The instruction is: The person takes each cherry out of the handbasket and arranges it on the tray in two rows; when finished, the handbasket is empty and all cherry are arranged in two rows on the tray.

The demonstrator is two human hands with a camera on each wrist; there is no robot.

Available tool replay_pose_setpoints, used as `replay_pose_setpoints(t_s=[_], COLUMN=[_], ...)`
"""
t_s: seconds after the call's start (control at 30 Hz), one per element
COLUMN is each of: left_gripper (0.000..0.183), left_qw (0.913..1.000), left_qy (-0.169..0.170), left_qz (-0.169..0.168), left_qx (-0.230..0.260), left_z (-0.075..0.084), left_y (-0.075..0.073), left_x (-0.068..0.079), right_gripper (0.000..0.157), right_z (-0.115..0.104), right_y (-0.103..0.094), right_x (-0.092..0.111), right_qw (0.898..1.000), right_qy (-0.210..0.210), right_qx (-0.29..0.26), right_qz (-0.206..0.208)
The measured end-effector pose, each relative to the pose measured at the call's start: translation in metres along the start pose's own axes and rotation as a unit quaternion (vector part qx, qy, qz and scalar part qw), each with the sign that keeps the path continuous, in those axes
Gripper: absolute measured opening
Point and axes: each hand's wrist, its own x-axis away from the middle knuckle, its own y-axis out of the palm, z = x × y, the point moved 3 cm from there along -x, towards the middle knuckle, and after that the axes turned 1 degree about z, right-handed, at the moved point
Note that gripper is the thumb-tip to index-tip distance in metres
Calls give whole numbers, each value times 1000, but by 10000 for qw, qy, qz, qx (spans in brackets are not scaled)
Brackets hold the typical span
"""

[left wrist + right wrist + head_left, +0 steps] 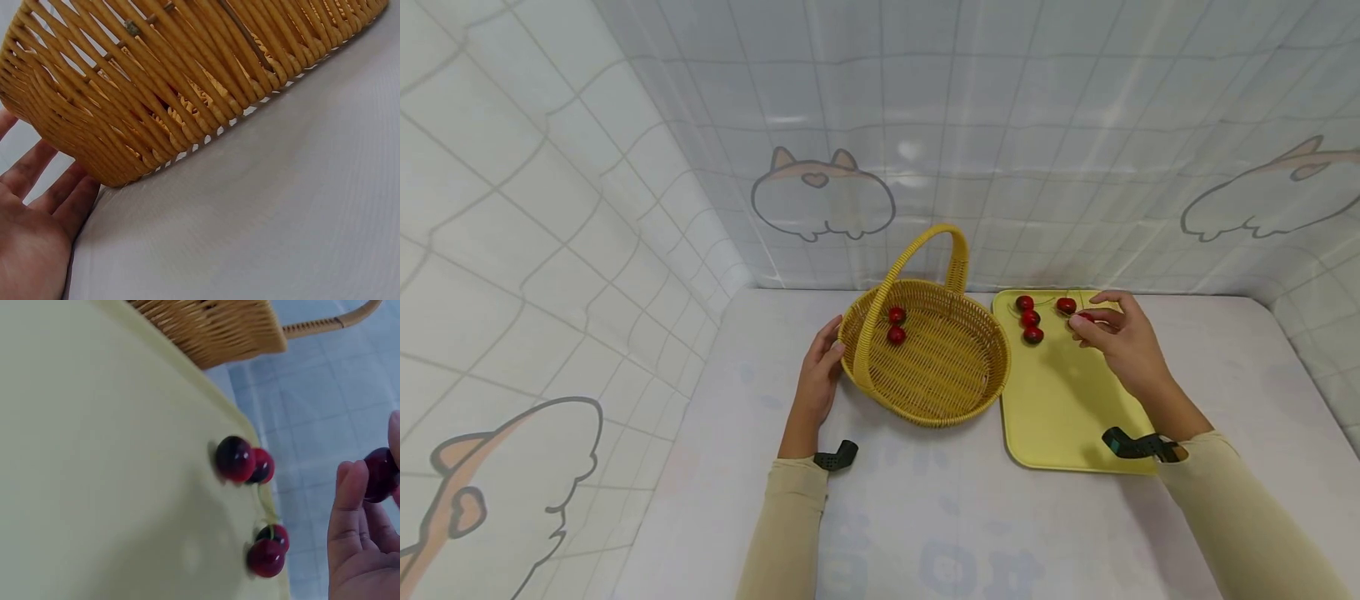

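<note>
My right hand (1123,337) pinches a dark red cherry (380,475) between thumb and fingertips, raised above the back of the yellow tray (1060,417). Beneath it on the tray lies another cherry (1066,306) with a thin stem. Several more cherries (1031,318) are grouped at the tray's back left. Left of the tray stands a yellow woven basket (951,367) with an arched handle. Two cherries (896,335) lie inside it, near its left wall. My left hand (820,367) touches the basket's left side, its fingers (31,165) fairly straight against the outer weave.
A pale tablecloth (910,508) covers the table. Tiled, dog-patterned sheeting (1060,167) rises right behind the basket and tray, and more stands at the left. The basket's handle (917,242) arches above its left and back rim. The basket's right rim reaches the tray's left edge.
</note>
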Motion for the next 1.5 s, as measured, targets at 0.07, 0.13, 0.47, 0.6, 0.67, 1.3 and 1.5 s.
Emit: replay_pose_setpoints(t_s=[0.07, 0.13, 0.47, 0.6, 0.67, 1.3, 1.5], left_gripper=[50, 50, 50, 50, 50, 51, 50], left_qw=[10000, 10000, 10000, 10000, 10000, 10000, 10000], left_qy=[3, 1, -32, -12, 18, 45, 48], left_qz=[0, 0, 14, 1, -3, -67, -65], left_qx=[13, -6, -39, -9, 12, -54, -54], left_z=[-1, -1, 1, 1, 0, 1, 2], left_y=[-1, 0, 1, 1, 1, 1, 1], left_x=[0, 0, 0, 0, 0, 1, 1], right_gripper=[42, 37, 42, 51, 54, 61, 61], right_z=[4, 9, 33, 39, 41, 59, 60], right_y=[-2, -4, -9, -10, -11, -13, -10], right_x=[1, 1, 6, 7, 9, 9, 2], right_qw=[9999, 9998, 9998, 9982, 9961, 9759, 9764], right_qy=[-105, -183, 35, 434, 619, 867, 1042], right_qx=[-38, -89, 143, 402, 627, 1985, 1879], right_qz=[51, 86, 130, 91, 11, 266, 209])
